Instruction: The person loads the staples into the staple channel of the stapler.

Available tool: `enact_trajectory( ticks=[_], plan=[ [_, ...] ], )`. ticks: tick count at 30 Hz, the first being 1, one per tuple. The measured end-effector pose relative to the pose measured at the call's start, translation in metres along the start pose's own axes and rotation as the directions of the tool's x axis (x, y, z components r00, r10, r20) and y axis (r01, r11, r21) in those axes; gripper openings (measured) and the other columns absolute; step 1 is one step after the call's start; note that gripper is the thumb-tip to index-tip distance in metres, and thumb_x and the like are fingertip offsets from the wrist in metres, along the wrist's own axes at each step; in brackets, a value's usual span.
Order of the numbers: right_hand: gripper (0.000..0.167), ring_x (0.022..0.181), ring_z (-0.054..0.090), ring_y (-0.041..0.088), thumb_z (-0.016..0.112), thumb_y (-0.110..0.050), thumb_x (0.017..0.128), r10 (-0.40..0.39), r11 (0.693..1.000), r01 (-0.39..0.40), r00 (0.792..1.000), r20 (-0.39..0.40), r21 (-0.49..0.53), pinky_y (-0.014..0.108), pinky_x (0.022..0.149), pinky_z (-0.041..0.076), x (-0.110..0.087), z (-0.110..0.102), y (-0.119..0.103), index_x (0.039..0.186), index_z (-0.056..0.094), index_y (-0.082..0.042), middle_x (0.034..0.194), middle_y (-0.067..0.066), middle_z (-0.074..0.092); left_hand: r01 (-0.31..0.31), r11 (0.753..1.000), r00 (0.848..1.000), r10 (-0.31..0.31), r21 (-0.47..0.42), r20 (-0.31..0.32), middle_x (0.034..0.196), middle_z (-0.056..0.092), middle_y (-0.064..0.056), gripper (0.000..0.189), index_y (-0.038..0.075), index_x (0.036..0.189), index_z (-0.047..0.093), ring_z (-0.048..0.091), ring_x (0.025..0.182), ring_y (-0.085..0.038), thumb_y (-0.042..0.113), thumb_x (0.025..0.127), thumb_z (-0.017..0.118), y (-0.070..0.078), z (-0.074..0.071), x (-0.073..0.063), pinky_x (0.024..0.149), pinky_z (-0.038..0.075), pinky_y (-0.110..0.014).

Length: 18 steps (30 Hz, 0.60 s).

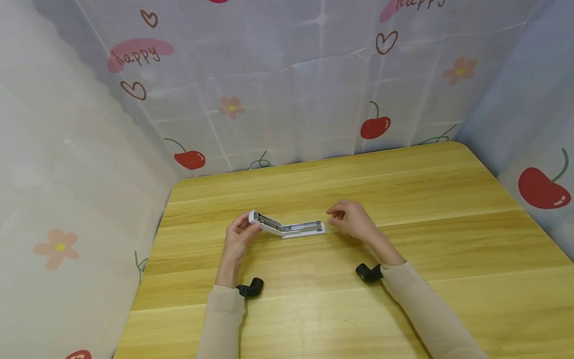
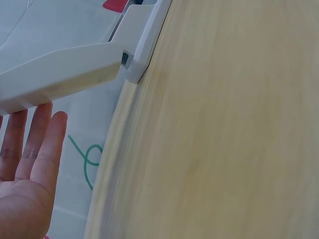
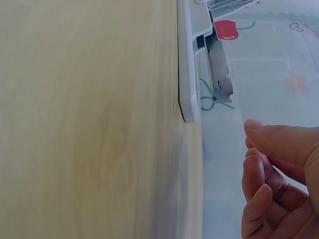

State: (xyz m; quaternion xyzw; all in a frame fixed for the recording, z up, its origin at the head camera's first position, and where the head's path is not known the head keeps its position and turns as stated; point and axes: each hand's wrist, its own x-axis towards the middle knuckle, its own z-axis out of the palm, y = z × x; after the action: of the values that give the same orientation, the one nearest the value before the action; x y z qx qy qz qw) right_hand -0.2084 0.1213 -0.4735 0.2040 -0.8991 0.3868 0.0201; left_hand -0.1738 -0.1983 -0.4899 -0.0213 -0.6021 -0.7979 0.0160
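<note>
A white stapler (image 1: 304, 230) lies on the table, swung wide apart at its hinge so that the metal staple channel shows. At the raised top arm of the stapler (image 2: 65, 69), my left hand (image 1: 237, 238) grips the end between thumb and fingers. Its fingertips (image 2: 59, 119) press against the outer side of that arm; the thumb is hidden in the left wrist view. Just off the other end of the base, my right hand (image 1: 355, 219) hovers with fingers loosely bent. Nothing shows between its thumb and fingers (image 3: 255, 169).
The stapler rests on a wood-grain table (image 1: 305, 309) with rounded far corners. Behind and beside it hang pale curtains (image 1: 287, 75) printed with cherries, hearts and flowers. A black wrist camera (image 1: 252, 288) sits on the left wrist, another black camera (image 1: 368, 272) on the right.
</note>
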Motion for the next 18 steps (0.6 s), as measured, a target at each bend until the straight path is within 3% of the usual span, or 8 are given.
enact_trajectory(
  ticks=[10,18],
  plan=[
    [0.019,0.076,0.057,0.018,0.074,-0.007,0.085,0.043,0.999,-0.043,0.998,-0.035,0.013,0.029,0.067,0.049,-0.007,-0.013,0.013,0.102,0.073,0.003,0.086,0.007,0.065,-0.039,0.999,0.999,0.039,0.021,-0.026,0.101,0.073,0.006,0.035,0.018,0.107,0.069,0.066,0.090,-0.007,-0.011,0.087,0.064,0.000,0.006,0.002,0.079,0.058,-0.021],
    [0.020,0.076,0.057,0.019,0.074,-0.007,0.086,0.061,0.998,-0.062,0.997,-0.044,-0.014,0.026,0.066,0.047,-0.013,-0.018,0.019,0.102,0.072,0.004,0.086,0.009,0.065,-0.125,0.977,0.991,0.130,0.171,-0.020,0.097,0.070,0.012,0.038,-0.013,0.122,0.058,0.063,0.088,-0.006,-0.009,0.086,0.067,0.002,0.018,0.003,0.076,0.055,-0.017]
  ],
)
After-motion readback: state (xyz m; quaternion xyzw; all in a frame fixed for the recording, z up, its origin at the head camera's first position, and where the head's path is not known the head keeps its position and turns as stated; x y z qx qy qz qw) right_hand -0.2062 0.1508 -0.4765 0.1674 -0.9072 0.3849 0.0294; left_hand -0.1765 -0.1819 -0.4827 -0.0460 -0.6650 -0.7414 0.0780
